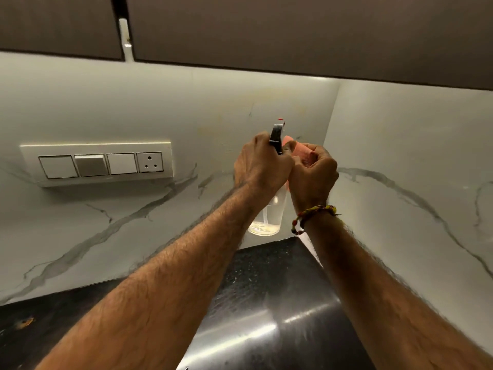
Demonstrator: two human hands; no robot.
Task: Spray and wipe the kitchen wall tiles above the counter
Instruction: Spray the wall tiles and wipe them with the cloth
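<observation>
From the head view, we are holding a clear spray bottle [268,217] up in front of the marble-veined wall tiles [186,113], near the inner corner. Our left hand [260,162] is gripping the bottle's neck, fingers curled round the black trigger head [276,138]. Our right hand [313,173] is clutching a pink cloth [300,150], bunched right beside the sprayer. A beaded bracelet [310,213] is circling our right wrist. The dark glossy surface [266,303] is lying below, and a switch panel [98,164] is sitting on the tiles, off to the left, under the brown cabinets [293,30].
</observation>
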